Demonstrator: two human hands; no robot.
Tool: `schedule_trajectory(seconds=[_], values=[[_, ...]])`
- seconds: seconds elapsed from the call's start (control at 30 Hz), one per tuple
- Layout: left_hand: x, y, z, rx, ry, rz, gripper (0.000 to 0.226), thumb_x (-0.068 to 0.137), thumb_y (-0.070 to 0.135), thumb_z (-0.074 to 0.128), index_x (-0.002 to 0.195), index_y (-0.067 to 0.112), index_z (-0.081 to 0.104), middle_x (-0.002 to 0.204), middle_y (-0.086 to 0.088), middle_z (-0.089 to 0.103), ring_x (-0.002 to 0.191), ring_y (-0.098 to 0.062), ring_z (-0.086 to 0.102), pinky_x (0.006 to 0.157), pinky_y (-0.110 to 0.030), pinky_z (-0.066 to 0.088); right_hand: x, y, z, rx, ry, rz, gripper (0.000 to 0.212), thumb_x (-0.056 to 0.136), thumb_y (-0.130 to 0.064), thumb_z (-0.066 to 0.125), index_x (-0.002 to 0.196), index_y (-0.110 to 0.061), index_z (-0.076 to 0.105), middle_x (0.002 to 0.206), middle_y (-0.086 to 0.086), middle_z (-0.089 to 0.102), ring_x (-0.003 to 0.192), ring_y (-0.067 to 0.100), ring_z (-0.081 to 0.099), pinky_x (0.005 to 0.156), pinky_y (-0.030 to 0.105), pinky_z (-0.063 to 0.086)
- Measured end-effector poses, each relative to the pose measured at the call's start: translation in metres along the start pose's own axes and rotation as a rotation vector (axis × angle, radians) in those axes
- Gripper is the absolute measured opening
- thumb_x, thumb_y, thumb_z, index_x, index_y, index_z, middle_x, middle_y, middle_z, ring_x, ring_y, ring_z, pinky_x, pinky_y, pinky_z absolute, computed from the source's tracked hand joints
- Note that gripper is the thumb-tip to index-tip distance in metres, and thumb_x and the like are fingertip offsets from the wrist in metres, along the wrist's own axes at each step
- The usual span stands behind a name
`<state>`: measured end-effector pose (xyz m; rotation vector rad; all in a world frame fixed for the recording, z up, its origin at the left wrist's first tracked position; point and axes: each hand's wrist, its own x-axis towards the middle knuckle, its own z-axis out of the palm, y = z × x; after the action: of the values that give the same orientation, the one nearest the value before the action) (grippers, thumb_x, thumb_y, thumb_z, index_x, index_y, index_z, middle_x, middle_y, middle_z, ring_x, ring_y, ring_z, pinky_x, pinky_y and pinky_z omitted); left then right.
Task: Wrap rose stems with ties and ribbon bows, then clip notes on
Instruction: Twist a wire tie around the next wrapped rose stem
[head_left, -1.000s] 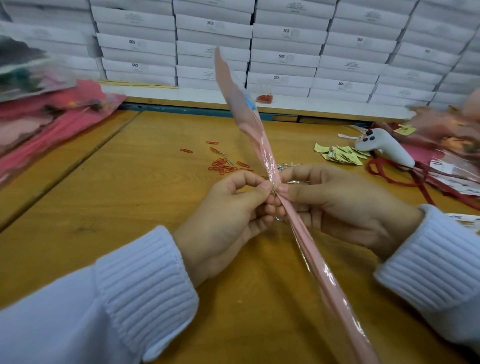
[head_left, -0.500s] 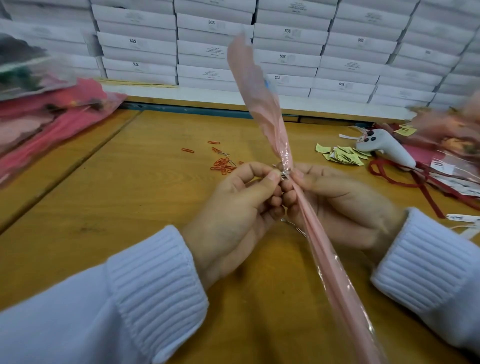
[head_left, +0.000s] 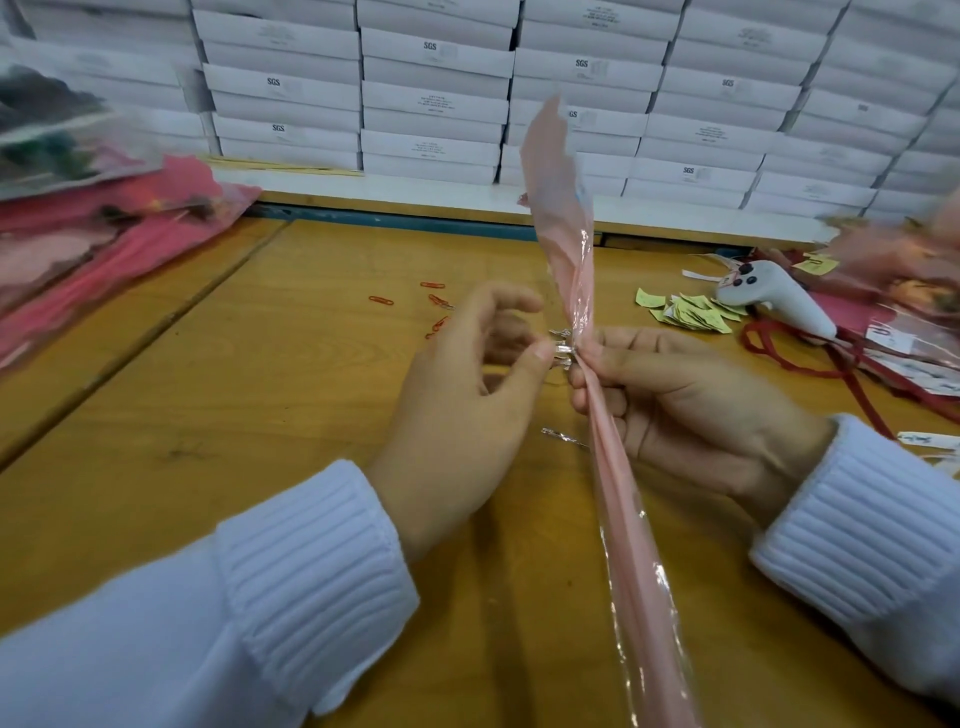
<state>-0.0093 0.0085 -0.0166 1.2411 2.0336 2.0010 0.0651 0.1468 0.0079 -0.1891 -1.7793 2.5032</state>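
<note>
The right hand (head_left: 691, 410) holds a long narrow pink sleeve of paper and clear glossy film (head_left: 618, 499) above a brown wooden table (head_left: 260, 405). Its fingers are curled round the sleeve and the thumb lies on top, just at the place where the sleeve is gathered tight. The sleeve runs from the lower right edge up between both hands, and above the grip it opens into a flat pink end that stands tilted in front of the boxes. A thin silver wire tie (head_left: 562, 347) sits at the gathered place, and its short ends stick out to the left. The left hand (head_left: 467, 410) pinches these ends with the thumb tip against the fingers behind it, and the forefinger is bent above them. A second bit of silver wire (head_left: 563, 439) shows lower down beside the sleeve; I cannot tell if it belongs to the same tie. On the table beyond the left hand lie small red paper clips (head_left: 434, 301). To the right is a heap of little yellow-green paper notes (head_left: 691, 314), just beside a white plastic hand tool with dark buttons (head_left: 779, 301) and a dark red cord (head_left: 779, 358). Blurred piles of pink and red wrapped flowers (head_left: 78, 244) lie at the left and right edges. Flat white cardboard boxes (head_left: 436, 104) are stacked in rows behind the table.
</note>
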Motion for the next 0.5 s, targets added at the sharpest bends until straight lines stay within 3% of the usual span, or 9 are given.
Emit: schedule_trajectory(seconds=[0.07, 0.13, 0.23, 0.5], values=[[0.003, 0.005, -0.006, 0.264, -0.014, 0.232, 0.028, 0.083, 0.006, 0.062, 0.096, 0.031, 0.057, 0.096, 0.013, 0.057, 0.092, 0.000, 0.055, 0.081, -0.014, 0.043, 0.000, 0.000, 0.000, 0.009, 0.029, 0.009, 0.008, 0.075, -0.008, 0.056, 0.073, -0.004, 0.064, 0.059, 0.006, 0.064, 0.050, 0.009, 0.064, 0.044, 0.017, 0.051], [0.004, 0.006, -0.012, 0.484, -0.093, 0.410, 0.022, 0.078, 0.007, 0.065, 0.097, 0.018, 0.065, 0.099, 0.009, 0.060, 0.097, -0.005, 0.055, 0.088, -0.020, 0.043, 0.000, 0.000, 0.000, 0.029, 0.034, 0.016, 0.009, 0.075, -0.007, 0.055, 0.072, -0.004, 0.063, 0.058, 0.007, 0.064, 0.049, 0.009, 0.065, 0.043, 0.016, 0.050], [0.002, 0.008, -0.014, 0.665, -0.084, 0.450, 0.019, 0.078, 0.015, 0.066, 0.097, 0.015, 0.069, 0.097, 0.004, 0.068, 0.097, -0.018, 0.061, 0.085, -0.042, 0.047, 0.000, 0.001, 0.000, 0.057, 0.025, 0.032, 0.016, 0.075, -0.005, 0.055, 0.065, -0.004, 0.067, 0.057, 0.008, 0.064, 0.048, 0.010, 0.065, 0.044, 0.017, 0.050], [0.004, 0.010, -0.018, 0.953, 0.043, 0.741, 0.012, 0.088, 0.015, 0.063, 0.085, 0.012, 0.075, 0.085, -0.003, 0.074, 0.085, -0.023, 0.068, 0.086, -0.039, 0.040, -0.001, 0.000, 0.002, 0.074, 0.005, 0.113, 0.020, 0.074, -0.007, 0.055, 0.061, -0.006, 0.070, 0.056, 0.005, 0.063, 0.048, 0.008, 0.064, 0.042, 0.017, 0.050]])
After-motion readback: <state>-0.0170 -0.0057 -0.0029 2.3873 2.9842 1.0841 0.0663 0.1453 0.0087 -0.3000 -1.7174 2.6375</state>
